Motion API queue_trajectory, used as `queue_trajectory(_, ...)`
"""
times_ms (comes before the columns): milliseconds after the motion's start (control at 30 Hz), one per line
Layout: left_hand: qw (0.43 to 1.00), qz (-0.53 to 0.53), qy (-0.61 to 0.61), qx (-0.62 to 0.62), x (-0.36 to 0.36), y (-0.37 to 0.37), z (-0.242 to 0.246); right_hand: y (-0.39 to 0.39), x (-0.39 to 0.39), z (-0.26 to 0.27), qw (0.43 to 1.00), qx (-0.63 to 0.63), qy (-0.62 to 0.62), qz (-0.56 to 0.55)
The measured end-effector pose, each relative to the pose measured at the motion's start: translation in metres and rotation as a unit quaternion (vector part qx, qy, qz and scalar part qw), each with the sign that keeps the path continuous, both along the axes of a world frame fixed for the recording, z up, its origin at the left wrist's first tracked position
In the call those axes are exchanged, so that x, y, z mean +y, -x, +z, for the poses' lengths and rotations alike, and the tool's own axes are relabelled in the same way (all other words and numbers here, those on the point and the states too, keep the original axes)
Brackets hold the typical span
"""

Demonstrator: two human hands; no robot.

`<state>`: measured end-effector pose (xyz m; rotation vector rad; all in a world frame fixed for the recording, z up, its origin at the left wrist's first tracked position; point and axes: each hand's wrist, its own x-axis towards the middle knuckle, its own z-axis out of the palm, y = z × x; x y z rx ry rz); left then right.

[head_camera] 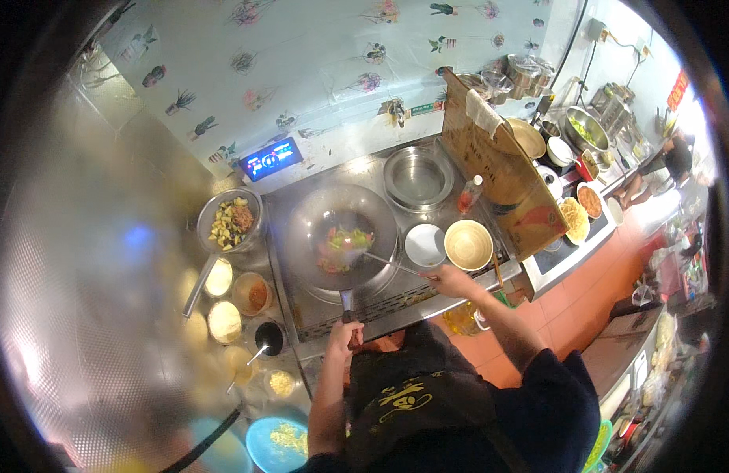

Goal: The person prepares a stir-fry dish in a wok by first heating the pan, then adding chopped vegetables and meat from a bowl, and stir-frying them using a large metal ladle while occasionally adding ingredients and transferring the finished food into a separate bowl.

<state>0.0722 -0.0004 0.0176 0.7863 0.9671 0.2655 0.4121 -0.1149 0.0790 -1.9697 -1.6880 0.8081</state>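
Note:
My left hand (346, 336) is closed around the dark handle of a metal wok (308, 222) on the steel stove. With my right hand (453, 281) I grip the long metal shaft of a ladle (394, 261), whose head is down in the wok. Chopped green and reddish food (344, 243) lies around the ladle head. Beside the wok, near my right hand, are a white bowl (425, 245) and a cream bowl (468, 245). Behind them stand a bottle with red contents (470, 194) and a large metal basin (419, 178).
A long-handled strainer of cooked pieces (230, 227) sits left of the stove, above several seasoning tubs (224, 322). A cardboard panel (497, 171) borders the stove's right side. Another person (675, 158) is at the far right. Blue bowls (277, 443) stand at the lower left.

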Motion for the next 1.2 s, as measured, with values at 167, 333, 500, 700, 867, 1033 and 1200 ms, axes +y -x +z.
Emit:
queue_trajectory(167, 0.998, 0.0, -0.034, 0.058, -0.048, 0.067, -0.004, 0.036, -0.033, -0.039, 0.989, 0.036, -0.114, -0.082)
queue_trajectory(333, 0.997, -0.046, -0.052, 0.038, -0.031, 0.042, 0.002, 0.065, -0.103, -0.089, 0.987, -0.002, -0.096, -0.132)
queue_trajectory(500, 1.0, 0.008, -0.017, 0.008, -0.008, 0.019, -0.009, 0.066, -0.067, -0.08, 0.975, 0.093, -0.072, -0.188)
queue_trajectory(700, 0.999, 0.035, 0.038, 0.008, -0.006, 0.021, -0.022, 0.071, -0.014, -0.008, 0.979, 0.06, -0.148, -0.128)
queue_trajectory(867, 0.996, 0.069, 0.061, 0.021, -0.01, 0.007, -0.031, 0.073, 0.021, 0.009, 0.997, 0.063, 0.001, -0.038)
queue_trajectory(1033, 0.997, 0.042, 0.027, -0.05, -0.013, 0.015, -0.037, 0.163, 0.11, 0.068, 0.994, 0.019, 0.047, 0.095)
queue_trajectory(1200, 0.994, 0.077, 0.046, -0.06, -0.012, 0.021, -0.036, 0.256, 0.215, 0.031, 0.962, -0.045, -0.127, 0.239)
